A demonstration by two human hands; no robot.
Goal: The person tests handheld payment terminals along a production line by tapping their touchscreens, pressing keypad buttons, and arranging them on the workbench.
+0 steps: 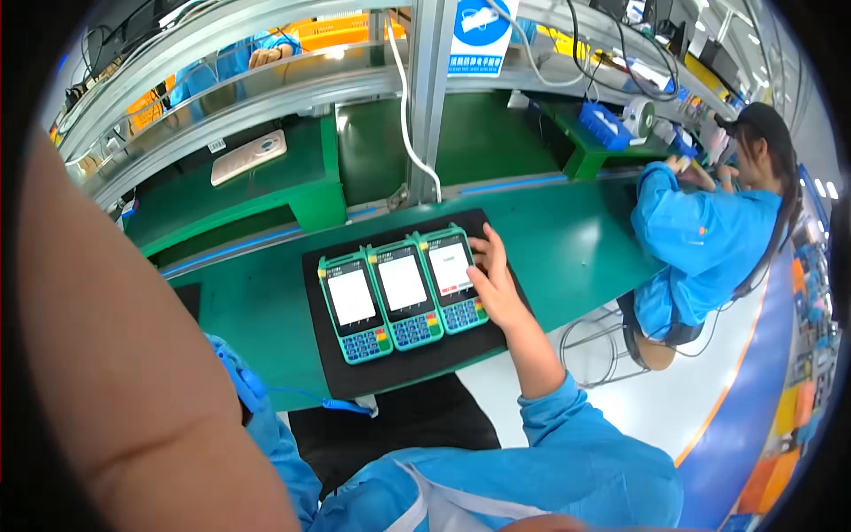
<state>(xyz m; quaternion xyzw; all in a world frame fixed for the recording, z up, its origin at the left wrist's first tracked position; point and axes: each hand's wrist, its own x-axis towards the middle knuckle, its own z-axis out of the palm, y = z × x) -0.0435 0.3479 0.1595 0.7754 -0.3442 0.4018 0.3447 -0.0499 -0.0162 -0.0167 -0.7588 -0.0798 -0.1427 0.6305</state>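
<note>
Three green-cased handheld payment terminals lie face up in a row on a black mat (417, 362): a left one (353, 301), a middle one (403, 285) and a right one (450, 270). Their screens are lit, and the right one shows a small red area low on its screen. My right hand (496, 282) is open at the right terminal's right side. Its thumb reaches the screen's edge, while the other fingers stretch up alongside the case. Very close to the camera, part of my left hand or arm (151, 355) fills the left side; its fingers cannot be made out.
The mat rests on a green bench (576, 226). A blue wrist strap (238, 377) and its cord are near my left sleeve. A metal post (432, 97) with a white cable stands behind. A co-worker in blue (709, 222) sits at right. A pale flat case (248, 158) lies on the far-left bench.
</note>
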